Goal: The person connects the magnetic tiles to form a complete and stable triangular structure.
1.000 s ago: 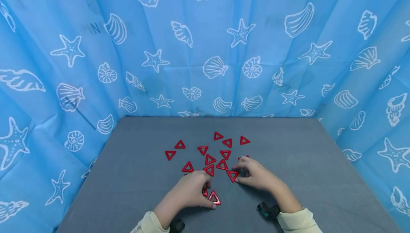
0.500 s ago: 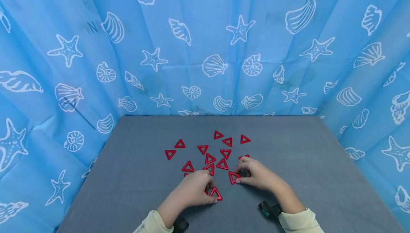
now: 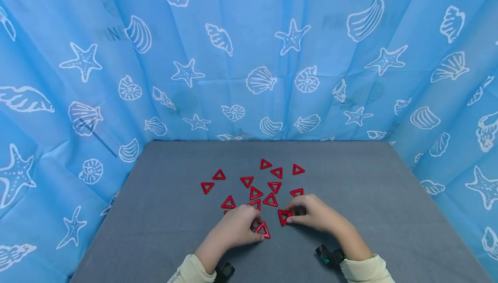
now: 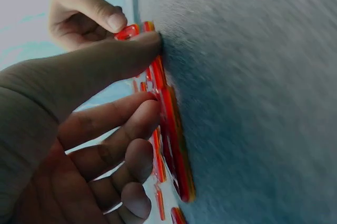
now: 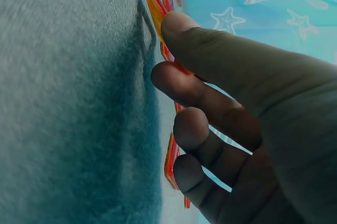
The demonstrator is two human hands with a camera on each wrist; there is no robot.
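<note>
In the head view my left hand (image 3: 238, 227) is low over the table, thumb and fingertips around a red hollow triangle (image 3: 266, 233). Its thumb (image 4: 145, 45) reaches across the row of pieces in the left wrist view. My right hand (image 3: 316, 216) pinches another red triangle (image 3: 281, 217) between thumb and fingers, to the right of the first. Seen from the right wrist, that red-orange triangle (image 5: 154, 7) is tilted, one corner raised off the cloth. The two held triangles lie a short gap apart. My left hand partly covers a further triangle (image 3: 255, 202) behind it.
Several more red triangles lie scattered beyond the hands, among them one (image 3: 219, 170) at the left, one (image 3: 292, 168) at the back right and one (image 3: 292, 193) just behind my right fingers. A grey cloth (image 3: 163, 222) covers the table. A blue shell-print curtain (image 3: 241, 36) encloses the back and sides.
My left hand has slid its triangle away from me and slightly right. The right hand's triangle has shifted slightly nearer to me and turned a little. The other triangles stay put.
</note>
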